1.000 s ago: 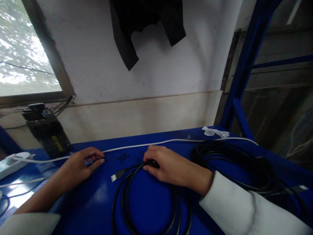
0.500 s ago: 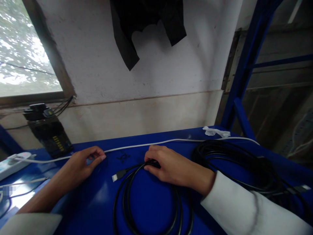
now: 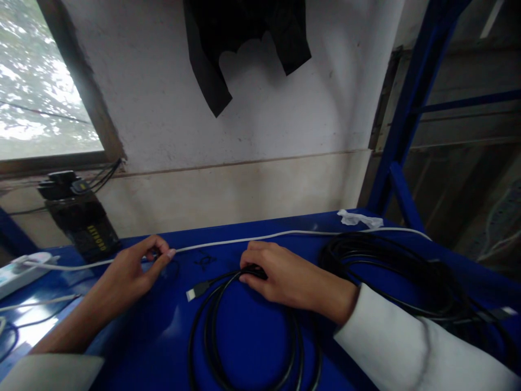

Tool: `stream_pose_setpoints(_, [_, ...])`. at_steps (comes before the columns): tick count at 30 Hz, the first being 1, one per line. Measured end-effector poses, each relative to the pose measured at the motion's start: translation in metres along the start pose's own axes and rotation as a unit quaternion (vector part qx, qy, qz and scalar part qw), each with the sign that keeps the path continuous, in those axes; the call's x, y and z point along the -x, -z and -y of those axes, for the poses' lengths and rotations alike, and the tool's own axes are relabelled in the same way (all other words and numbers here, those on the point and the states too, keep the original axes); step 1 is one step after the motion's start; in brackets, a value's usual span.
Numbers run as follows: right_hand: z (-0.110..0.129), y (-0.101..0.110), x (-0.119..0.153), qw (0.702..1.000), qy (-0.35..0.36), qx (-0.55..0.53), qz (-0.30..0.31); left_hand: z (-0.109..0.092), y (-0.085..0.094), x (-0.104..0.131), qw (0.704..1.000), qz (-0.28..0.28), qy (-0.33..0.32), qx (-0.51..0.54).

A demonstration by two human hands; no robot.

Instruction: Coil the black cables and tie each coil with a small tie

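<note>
Pinched round the top of a coiled black cable (image 3: 209,331), my right hand (image 3: 271,271) rests over the blue table. The cable's connector (image 3: 197,291), with a pale metal tip, sticks out to the left of that hand. My left hand (image 3: 148,260) is closed, thumb and fingertips together beside the white cord; a thin dark strand hangs by the fingertips, too small to make out well. Between the hands, some small black ties (image 3: 204,260) lie on the table.
A white cord (image 3: 228,241) crosses the blue table (image 3: 163,347). A dark bottle (image 3: 83,217) and white power strip (image 3: 24,274) stand left. Another black cable coil (image 3: 391,271) and crumpled white plastic (image 3: 360,219) lie right. Behind is a wall.
My left hand has risen slightly, and its thumb and fingers have come closer together. My right hand and the coil have stayed in place.
</note>
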State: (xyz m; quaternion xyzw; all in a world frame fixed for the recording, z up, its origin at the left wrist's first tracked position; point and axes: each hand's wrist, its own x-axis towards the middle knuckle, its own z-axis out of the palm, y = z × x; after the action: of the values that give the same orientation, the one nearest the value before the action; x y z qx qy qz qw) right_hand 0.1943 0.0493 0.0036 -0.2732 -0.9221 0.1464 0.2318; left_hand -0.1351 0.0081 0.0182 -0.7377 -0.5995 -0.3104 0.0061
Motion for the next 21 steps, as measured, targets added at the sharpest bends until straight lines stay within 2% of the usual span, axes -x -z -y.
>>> stream_pose_setpoints(10, [0.001,-0.001,-0.002,1.0,0.002,-0.002,0.0,0.002,-0.003,0.001,0.999,-0.04,0.001,0.02])
stream_pose_setpoints(14, [0.005,-0.002,-0.001,1.0,0.001,0.003,-0.004,-0.003,-0.009,0.0,0.997,-0.077,-0.017,0.01])
stream_pose_setpoints(17, [0.011,-0.003,0.0,1.0,-0.005,0.008,-0.03,-0.015,-0.02,0.0,0.994,-0.093,-0.041,0.025])
stream_pose_setpoints(21, [0.02,-0.005,-0.004,0.992,-0.039,-0.074,-0.09,-0.046,-0.04,0.004,0.991,-0.052,-0.096,0.075])
